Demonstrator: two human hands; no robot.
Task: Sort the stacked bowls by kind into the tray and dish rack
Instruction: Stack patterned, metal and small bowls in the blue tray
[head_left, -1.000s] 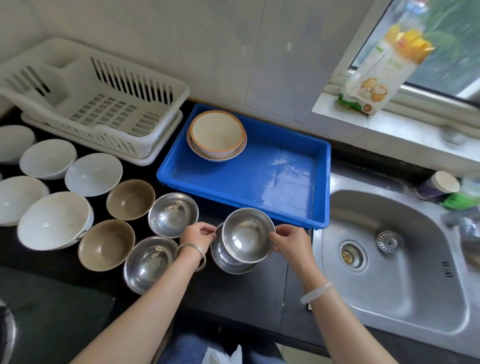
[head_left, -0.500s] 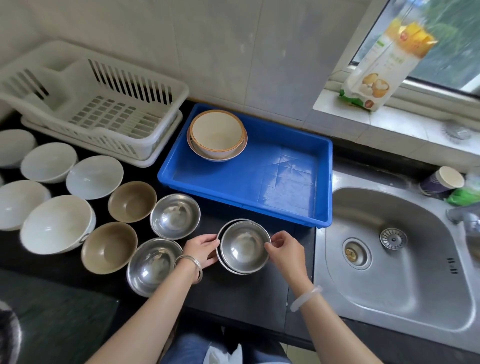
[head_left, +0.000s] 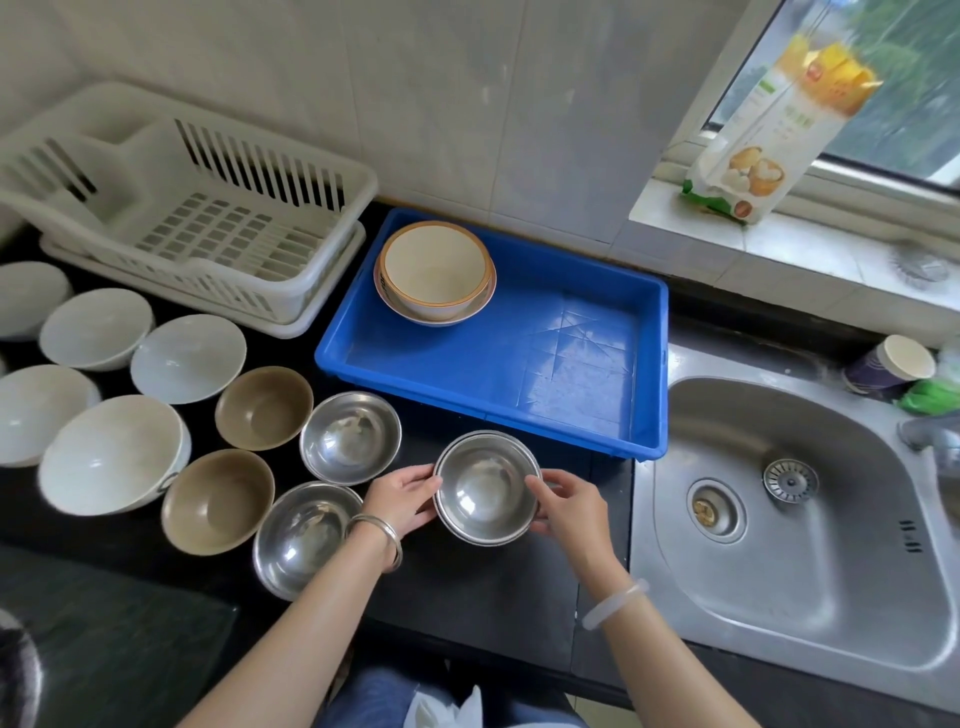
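The black bench (head_left: 483, 597) carries everything, and the biggest pieces lie beyond the hands: the white dish rack (head_left: 208, 208) far ahead on the left side, bare inside, and the blue tray (head_left: 519, 374) straight ahead, just past the fingertips, with two cream bowls (head_left: 436, 273) nested in its far left corner.

Left of the hands stand the loose bowls: several white bowls (head_left: 111, 452) farthest out, two brown bowls (head_left: 218, 501) nearer, and two single steel bowls (head_left: 350, 436) closest, one almost touching the left wrist.

Between the hands sits the steel stack (head_left: 485, 488), at least two bowls nested, resting on the bench. The left hand (head_left: 402, 499) and the right hand (head_left: 569, 506) press fingertips to opposite sides of its rim, grasping it.

Thin polished steel like this is probably light, stiff and not breakable, but slick (and nested bowls can stick or slide apart). The rolled rim is likely the best hold, thumbs over the lip, fingers under, both sides together.
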